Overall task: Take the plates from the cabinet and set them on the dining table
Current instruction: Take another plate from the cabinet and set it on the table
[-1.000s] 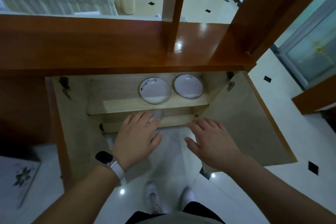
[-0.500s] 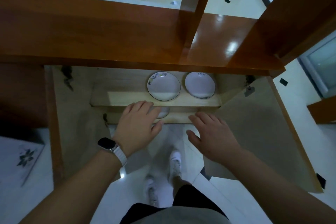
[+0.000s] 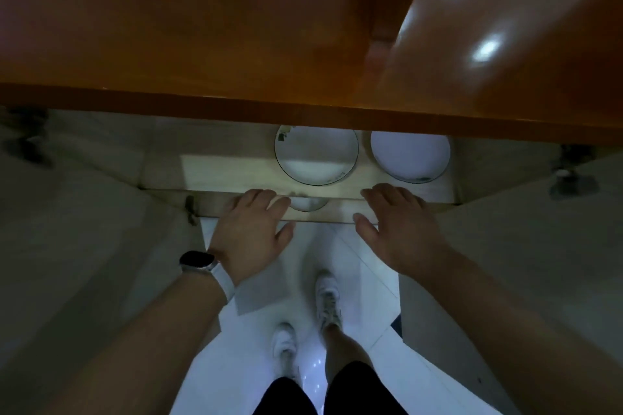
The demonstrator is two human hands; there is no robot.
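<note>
Both hands, left (image 3: 251, 229) and right (image 3: 397, 226), are flat and empty at the shelf (image 3: 215, 175) edge; I'd slide fingers under each plate (image 3: 317, 155) rim before lifting.

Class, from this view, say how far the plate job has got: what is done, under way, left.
Done: the cabinet stands open. Under way: left hand and right hand, both empty, reach toward the shelf edge. To do: the left plate, the right plate and a lower plate, partly hidden, none grasped.
</note>
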